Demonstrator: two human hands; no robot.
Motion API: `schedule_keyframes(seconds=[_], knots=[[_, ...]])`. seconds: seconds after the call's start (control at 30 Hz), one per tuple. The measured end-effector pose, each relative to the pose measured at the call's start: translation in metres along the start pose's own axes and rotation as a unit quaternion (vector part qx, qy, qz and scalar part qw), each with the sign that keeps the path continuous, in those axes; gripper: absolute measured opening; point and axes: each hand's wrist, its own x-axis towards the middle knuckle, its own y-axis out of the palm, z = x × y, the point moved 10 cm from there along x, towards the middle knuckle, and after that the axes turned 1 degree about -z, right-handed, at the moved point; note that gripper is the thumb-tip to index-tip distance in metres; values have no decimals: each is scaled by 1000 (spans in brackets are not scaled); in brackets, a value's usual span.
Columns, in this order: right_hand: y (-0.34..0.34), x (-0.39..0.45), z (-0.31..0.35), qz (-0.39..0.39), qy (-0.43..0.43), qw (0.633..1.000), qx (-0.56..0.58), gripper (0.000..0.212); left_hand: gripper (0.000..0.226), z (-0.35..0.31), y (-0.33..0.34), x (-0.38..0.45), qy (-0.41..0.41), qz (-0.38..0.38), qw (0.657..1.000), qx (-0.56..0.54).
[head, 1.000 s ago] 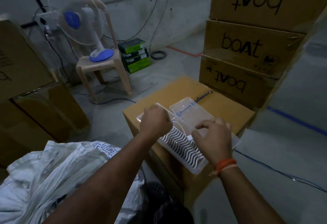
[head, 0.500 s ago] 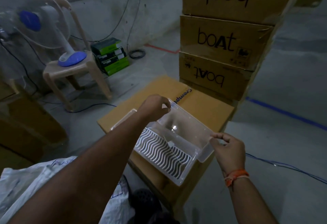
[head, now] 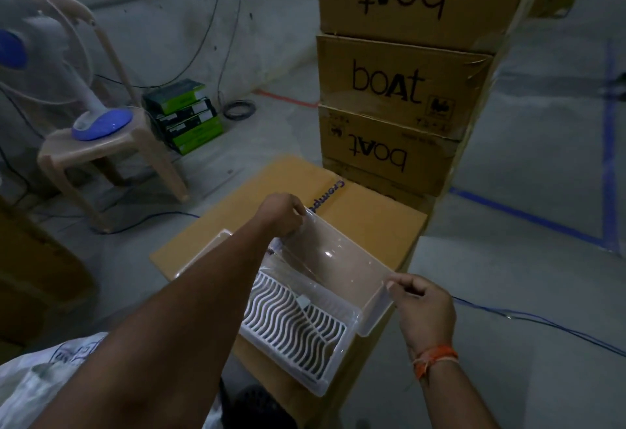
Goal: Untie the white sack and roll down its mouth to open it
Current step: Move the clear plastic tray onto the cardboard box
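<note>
Head view, white sack [head: 40, 381] lower-left, away from grip

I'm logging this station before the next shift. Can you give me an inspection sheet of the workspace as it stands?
Surface: cardboard carton serves as the bench, on a concrete floor.
Job's things: white sack at lower left, beside the carton, in neither hand.
Clutter: white slatted tray on the carton; clear plastic lid raised above it.
Grippers: left hand pinches the lid's far corner; right hand pinches its near corner with the fingers.
Cables: blue cable on the floor at right; wires down the wall; a black coil by it.
Surroundings: stacked boat cartons; fan on a plastic chair; green boxes behind.
</note>
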Motion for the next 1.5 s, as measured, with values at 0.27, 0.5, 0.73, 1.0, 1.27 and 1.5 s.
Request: schedule_keyframes(seconds=[0.27, 0.5, 0.73, 1.0, 1.27, 1.5], knots=[[-22, -30, 83, -58, -171, 984, -3, 27, 52, 40, -50, -17, -104, -133, 961, -220], [-27, -85, 130, -98, -290, 951, -41, 14, 32, 64, -86, -72, -186, -218, 904, -316], [-18, -115, 109, -11, -200, 978, 56, 25, 31, 108, -86, -107, -215, -230, 863, -395], [-6, -138, 66, -1, -36, 993, 111, 14, 13, 128, -85, -163, -154, -243, 842, -457], [11, -175, 82, 25, -166, 982, -87, 17, 19, 161, -85, -205, -191, -270, 899, -288], [25, -190, 82, 35, -204, 961, -183, 24, 14, 178, -72, -210, -215, -261, 901, -272]])
